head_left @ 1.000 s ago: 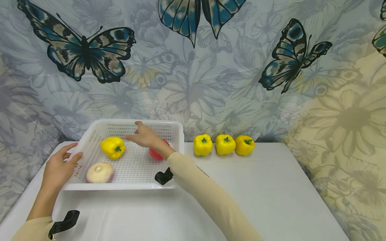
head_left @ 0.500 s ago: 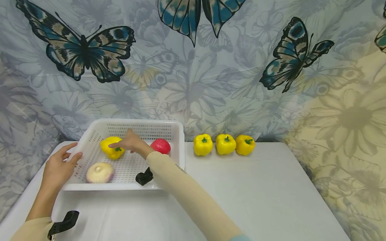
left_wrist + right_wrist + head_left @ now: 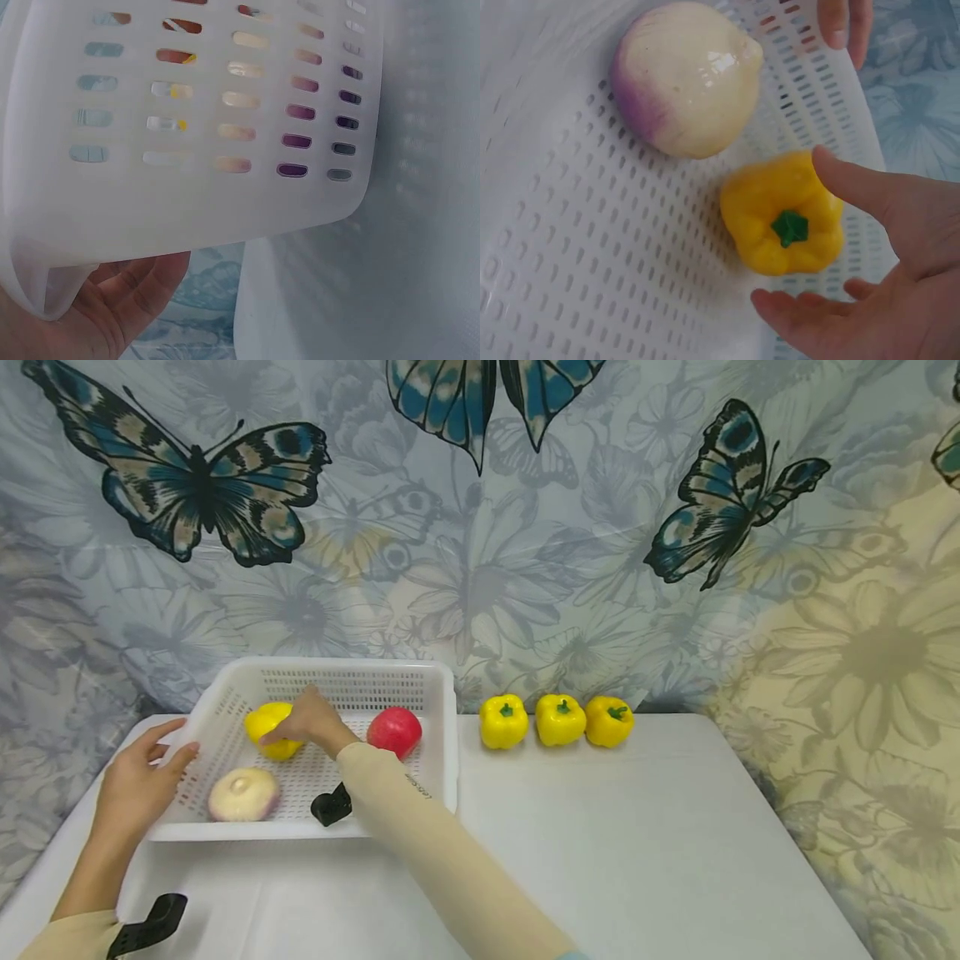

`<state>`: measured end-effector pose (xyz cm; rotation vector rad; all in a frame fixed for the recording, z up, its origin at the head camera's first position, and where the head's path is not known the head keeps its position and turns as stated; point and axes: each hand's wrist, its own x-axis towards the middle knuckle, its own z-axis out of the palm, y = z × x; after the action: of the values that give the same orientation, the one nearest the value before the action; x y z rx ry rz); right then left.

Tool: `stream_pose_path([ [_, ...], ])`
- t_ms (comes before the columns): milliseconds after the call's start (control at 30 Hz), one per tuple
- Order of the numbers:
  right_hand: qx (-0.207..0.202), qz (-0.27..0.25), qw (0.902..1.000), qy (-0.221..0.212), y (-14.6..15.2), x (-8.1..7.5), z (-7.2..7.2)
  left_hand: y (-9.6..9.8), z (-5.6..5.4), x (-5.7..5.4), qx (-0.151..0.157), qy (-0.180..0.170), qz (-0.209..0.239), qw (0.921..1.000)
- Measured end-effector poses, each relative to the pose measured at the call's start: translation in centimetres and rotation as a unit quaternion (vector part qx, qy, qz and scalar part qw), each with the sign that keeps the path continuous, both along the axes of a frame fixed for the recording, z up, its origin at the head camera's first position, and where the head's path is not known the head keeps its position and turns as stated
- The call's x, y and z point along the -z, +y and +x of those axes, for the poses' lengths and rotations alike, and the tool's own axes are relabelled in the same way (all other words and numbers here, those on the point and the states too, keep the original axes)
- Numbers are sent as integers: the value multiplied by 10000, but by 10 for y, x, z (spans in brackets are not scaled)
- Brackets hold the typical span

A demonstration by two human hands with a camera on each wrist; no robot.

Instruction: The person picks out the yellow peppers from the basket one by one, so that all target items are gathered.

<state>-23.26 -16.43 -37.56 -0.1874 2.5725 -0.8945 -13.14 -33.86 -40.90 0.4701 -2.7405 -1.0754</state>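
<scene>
In the head view my right hand (image 3: 309, 720) reaches into a white perforated plastic basket (image 3: 442, 777), over a yellow bell pepper (image 3: 264, 720). The right wrist view shows thumb and fingers spread on either side of this pepper (image 3: 780, 214). The thumb overlaps its edge, and the other fingertips stand apart from it. A whitish-purple turnip-like vegetable (image 3: 243, 794) lies toward the basket's front left, and a red round fruit or vegetable (image 3: 394, 732) is at the right. My left hand (image 3: 138, 785) holds the basket's left rim; in the left wrist view its fingers (image 3: 154, 289) curl beneath the rim.
Several more objects share the white table (image 3: 637, 843): a row of yellow bell peppers (image 3: 560, 720) stands right of the basket. Behind the table hangs a butterfly-patterned cloth (image 3: 480, 568). A black wrist mount (image 3: 330, 807) on the right arm hangs over the basket's front.
My right hand has moved left across the basket, from near the red item to the yellow pepper. The left hand has stayed at the rim.
</scene>
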Motion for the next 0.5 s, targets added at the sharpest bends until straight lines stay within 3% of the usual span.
stream_pose_path([
  [133, -90, -10, 10000, 38, -7, 3, -1, -1, 2, -1, -8, -18, 41, 10000],
  [367, -183, 586, 9978, 232, -15, 10, -7, 0, 1, -1, -36, 23, 111, 9999],
  [500, -176, 435, 9985, 276, -18, 13, -9, -1, 2, -2, -54, 22, 62, 10000],
])
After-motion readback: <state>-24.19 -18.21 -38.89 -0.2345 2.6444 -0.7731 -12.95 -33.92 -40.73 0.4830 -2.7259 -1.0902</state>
